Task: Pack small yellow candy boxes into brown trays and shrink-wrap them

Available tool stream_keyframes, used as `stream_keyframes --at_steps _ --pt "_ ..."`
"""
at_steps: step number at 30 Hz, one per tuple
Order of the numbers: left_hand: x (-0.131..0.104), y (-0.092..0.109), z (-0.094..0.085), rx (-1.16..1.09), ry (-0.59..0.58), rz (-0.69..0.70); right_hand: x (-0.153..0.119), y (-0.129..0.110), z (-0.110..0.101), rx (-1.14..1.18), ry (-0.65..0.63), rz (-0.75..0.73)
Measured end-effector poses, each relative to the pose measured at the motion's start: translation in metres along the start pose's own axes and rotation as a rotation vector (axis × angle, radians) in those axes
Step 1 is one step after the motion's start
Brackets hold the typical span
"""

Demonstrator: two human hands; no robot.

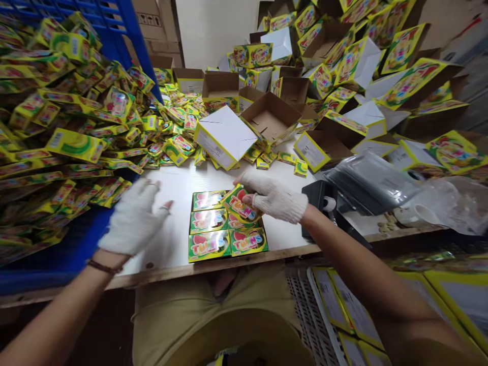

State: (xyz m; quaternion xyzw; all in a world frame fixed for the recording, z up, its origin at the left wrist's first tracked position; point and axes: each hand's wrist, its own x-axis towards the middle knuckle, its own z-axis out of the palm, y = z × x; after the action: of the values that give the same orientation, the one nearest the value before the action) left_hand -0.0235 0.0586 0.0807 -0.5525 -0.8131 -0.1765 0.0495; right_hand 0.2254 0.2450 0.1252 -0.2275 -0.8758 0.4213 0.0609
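My right hand [269, 197], in a white fingerless glove, grips a small yellow-green candy box [239, 203] with watermelon pictures and TWINS lettering. That box is tilted over the far right of a display box [190, 260], where several like candy boxes [209, 244] lie in two columns. My left hand [133, 218], gloved the same way, has its fingers apart and holds nothing. It hovers left of the display box, close to the heap of loose candy boxes [76, 145].
A blue crate [139, 48] at left overflows with candy boxes. Brown-lined display cartons [270, 119] pile up at the back and right. A black device [316, 203], a clear plastic cover [371, 178] and a white cup [421, 214] stand at right. Filled cartons [358, 300] sit below the white table [171, 249].
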Motion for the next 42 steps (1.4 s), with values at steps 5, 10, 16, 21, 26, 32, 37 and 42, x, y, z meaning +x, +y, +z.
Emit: stream_keyframes --at_steps 5,10,16,21,26,32,37,42 --pt "0.029 -0.084 -0.004 0.393 -0.211 -0.286 0.029 0.001 -0.012 -0.544 -0.354 0.082" --pt "0.047 -0.091 -0.003 0.565 -0.318 -0.296 0.042 -0.001 -0.013 -0.568 -0.483 0.014" --pt "0.050 -0.094 -0.001 0.561 -0.332 -0.241 0.039 0.011 0.011 -0.589 -0.508 0.023" --pt "0.052 -0.102 0.002 0.559 -0.326 -0.333 0.021 0.022 0.032 -0.701 -0.265 0.051" --pt "0.049 -0.069 -0.004 0.304 -0.283 -0.441 0.006 0.028 0.038 -0.735 -0.268 0.011" --pt "0.023 0.014 -0.005 0.144 -0.047 -0.014 0.015 0.009 0.040 -0.168 0.006 0.048" --pt "0.014 0.069 0.004 -0.027 0.095 0.336 0.034 -0.012 0.041 0.327 0.125 -0.064" --pt "0.014 0.069 0.007 -0.514 -0.001 0.034 0.029 0.001 0.024 0.419 0.106 0.012"
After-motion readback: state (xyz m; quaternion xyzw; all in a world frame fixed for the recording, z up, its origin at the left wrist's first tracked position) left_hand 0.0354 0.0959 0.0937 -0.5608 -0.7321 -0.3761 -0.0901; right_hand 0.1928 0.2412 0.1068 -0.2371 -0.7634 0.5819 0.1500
